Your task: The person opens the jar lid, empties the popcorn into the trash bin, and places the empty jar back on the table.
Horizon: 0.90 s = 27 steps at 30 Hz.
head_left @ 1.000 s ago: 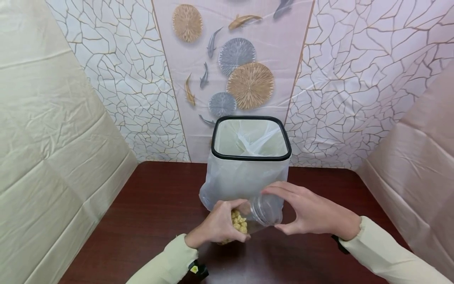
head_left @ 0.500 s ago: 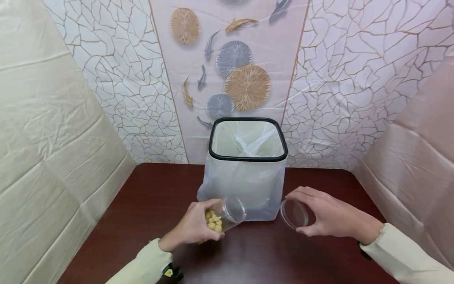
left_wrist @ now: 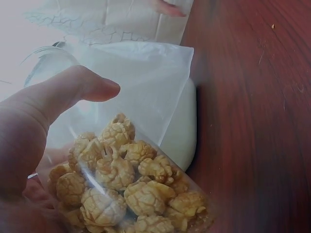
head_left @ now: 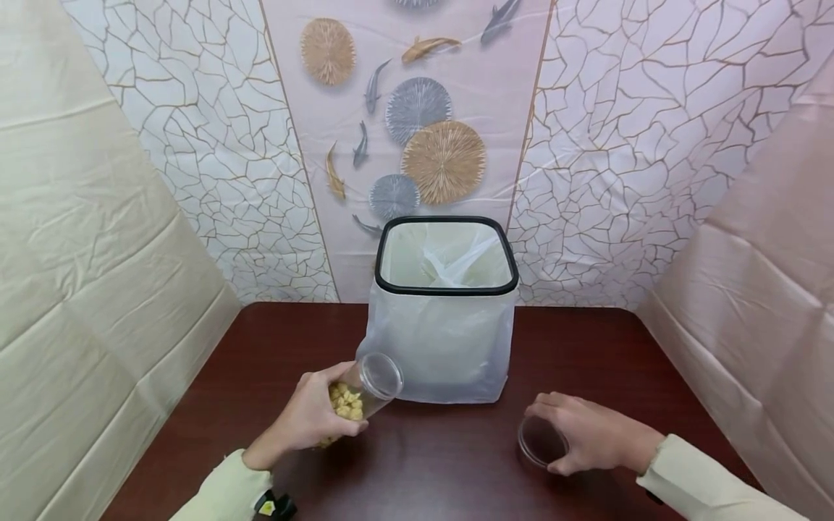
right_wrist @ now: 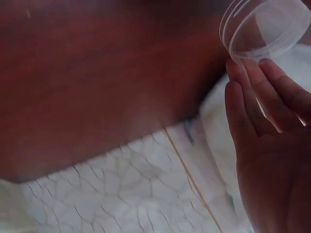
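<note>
My left hand (head_left: 309, 414) grips a clear plastic jar (head_left: 381, 376) partly filled with popcorn (head_left: 345, 401). The jar is tilted, its uncovered mouth pointing up and to the right, left of the bin. In the left wrist view caramel-coloured popcorn (left_wrist: 116, 184) lies heaped at the jar's bottom, and the thumb stretches along the wall. To the right, low over the table, my right hand (head_left: 583, 434) holds a round clear lid (head_left: 542, 441) by its edge. Fingertips (right_wrist: 265, 63) touch the lid's rim (right_wrist: 240, 53) in the right wrist view.
A bin (head_left: 443, 340) with a black rim and a white liner bag stands at the middle back of the dark red-brown table (head_left: 449, 463). A patterned cloth (head_left: 586, 145) hangs behind it. Pale fabric walls (head_left: 98, 289) flank both sides.
The lid has come off the jar. My left hand has moved left with the jar, while the right hand has carried the lid right and lowered it toward the table.
</note>
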Tool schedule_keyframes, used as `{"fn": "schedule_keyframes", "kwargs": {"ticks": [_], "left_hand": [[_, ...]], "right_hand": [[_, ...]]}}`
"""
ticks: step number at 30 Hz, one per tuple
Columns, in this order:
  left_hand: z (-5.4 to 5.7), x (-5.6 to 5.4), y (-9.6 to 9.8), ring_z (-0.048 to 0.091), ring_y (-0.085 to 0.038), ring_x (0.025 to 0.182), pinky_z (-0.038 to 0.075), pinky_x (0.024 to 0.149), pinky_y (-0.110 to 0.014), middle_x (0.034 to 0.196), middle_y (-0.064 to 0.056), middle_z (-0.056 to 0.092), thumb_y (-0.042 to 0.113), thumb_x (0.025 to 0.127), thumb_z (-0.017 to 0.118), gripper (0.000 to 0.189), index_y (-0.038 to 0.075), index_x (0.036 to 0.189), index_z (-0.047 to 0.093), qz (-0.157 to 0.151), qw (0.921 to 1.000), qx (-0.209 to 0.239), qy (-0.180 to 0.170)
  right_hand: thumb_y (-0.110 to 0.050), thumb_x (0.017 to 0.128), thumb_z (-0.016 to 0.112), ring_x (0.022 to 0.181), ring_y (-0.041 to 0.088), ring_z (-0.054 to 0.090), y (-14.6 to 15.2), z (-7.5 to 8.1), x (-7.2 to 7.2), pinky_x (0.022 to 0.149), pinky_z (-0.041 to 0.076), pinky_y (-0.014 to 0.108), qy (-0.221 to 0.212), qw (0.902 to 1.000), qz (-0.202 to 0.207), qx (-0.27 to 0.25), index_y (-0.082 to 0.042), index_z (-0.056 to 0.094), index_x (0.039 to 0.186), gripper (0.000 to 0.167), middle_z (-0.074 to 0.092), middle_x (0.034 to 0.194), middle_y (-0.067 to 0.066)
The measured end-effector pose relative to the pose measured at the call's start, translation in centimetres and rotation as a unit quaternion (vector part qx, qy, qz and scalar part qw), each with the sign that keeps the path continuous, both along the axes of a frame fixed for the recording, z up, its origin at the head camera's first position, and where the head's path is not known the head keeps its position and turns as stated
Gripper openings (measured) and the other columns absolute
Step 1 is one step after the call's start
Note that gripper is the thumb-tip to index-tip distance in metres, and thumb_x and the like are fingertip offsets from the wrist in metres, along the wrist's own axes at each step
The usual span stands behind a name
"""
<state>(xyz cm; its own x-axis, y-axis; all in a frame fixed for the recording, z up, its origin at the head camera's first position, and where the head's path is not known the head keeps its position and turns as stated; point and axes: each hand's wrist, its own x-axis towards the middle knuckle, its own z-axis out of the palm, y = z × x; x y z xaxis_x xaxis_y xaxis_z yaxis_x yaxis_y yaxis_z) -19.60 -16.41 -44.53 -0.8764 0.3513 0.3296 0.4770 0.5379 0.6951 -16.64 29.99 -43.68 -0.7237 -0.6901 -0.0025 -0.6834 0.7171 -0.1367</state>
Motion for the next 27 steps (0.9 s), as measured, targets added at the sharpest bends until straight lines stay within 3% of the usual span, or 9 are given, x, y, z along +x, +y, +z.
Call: {"fn": "schedule_keyframes", "kwargs": {"ticks": [3, 6, 15, 19, 23, 27], "left_hand": [[0.1, 0.0, -0.3, 0.067, -0.007, 0.081, 0.058, 0.071, -0.023, 0.105, 0.001, 0.079, 0.021, 0.059, 0.100, 0.081, 0.020, 0.133, 0.069, 0.007, 0.9999, -0.001, -0.007], [0.2, 0.0, -0.5, 0.067, -0.007, 0.081, 0.058, 0.070, -0.023, 0.104, 0.000, 0.079, 0.022, 0.059, 0.100, 0.080, 0.019, 0.133, 0.069, 0.011, 0.9999, -0.004, -0.008], [0.2, 0.2, -0.9, 0.067, -0.009, 0.080, 0.058, 0.069, -0.024, 0.104, 0.002, 0.078, 0.021, 0.060, 0.100, 0.080, 0.014, 0.134, 0.069, 0.006, 0.9999, 0.003, -0.015], [0.2, 0.1, -1.4, 0.067, -0.009, 0.080, 0.058, 0.069, -0.024, 0.103, 0.000, 0.078, 0.021, 0.061, 0.100, 0.078, 0.017, 0.132, 0.070, 0.010, 0.9999, -0.001, -0.010], [0.5, -0.1, -2.0, 0.067, -0.008, 0.078, 0.058, 0.068, -0.024, 0.100, 0.002, 0.078, 0.020, 0.060, 0.100, 0.077, 0.019, 0.131, 0.070, 0.024, 0.9996, -0.011, 0.002], [1.3, -0.5, -2.8, 0.067, -0.010, 0.079, 0.057, 0.068, -0.024, 0.102, -0.002, 0.078, 0.019, 0.062, 0.100, 0.077, 0.016, 0.133, 0.069, 0.035, 0.9990, -0.020, 0.017]], "right_hand": [[-0.044, 0.076, 0.091, 0.124, 0.040, 0.065, 0.1, -1.1, 0.1, 0.098, 0.058, 0.054, -0.061, 0.9978, -0.018, 0.017, -0.002, 0.065, 0.134, 0.076, 0.064, 0.138, 0.021], [-0.044, 0.077, 0.091, 0.127, 0.041, 0.063, 0.1, -1.9, 0.1, 0.099, 0.058, 0.054, -0.088, 0.9954, -0.026, 0.028, -0.004, 0.065, 0.135, 0.075, 0.062, 0.141, 0.022], [-0.048, 0.076, 0.092, 0.108, 0.013, 0.064, 0.0, -3.0, 0.0, 0.086, 0.059, 0.036, -0.074, 0.9972, 0.003, 0.013, -0.011, 0.067, 0.132, 0.072, 0.064, 0.128, 0.003], [-0.053, 0.075, 0.091, 0.106, 0.011, 0.063, -0.1, -3.0, 0.0, 0.085, 0.059, 0.035, -0.066, 0.9977, -0.001, 0.013, -0.012, 0.067, 0.132, 0.075, 0.065, 0.128, 0.002], [-0.059, 0.080, 0.085, 0.114, 0.023, 0.067, -0.1, -2.2, -0.2, 0.092, 0.060, 0.044, -0.050, 0.9985, -0.014, 0.015, -0.007, 0.066, 0.134, 0.077, 0.067, 0.131, 0.008], [-0.063, 0.090, 0.074, 0.127, 0.040, 0.065, 0.0, 0.2, -0.5, 0.102, 0.055, 0.058, -0.014, 0.9988, -0.047, 0.005, -0.002, 0.064, 0.138, 0.079, 0.066, 0.139, 0.019]]}}
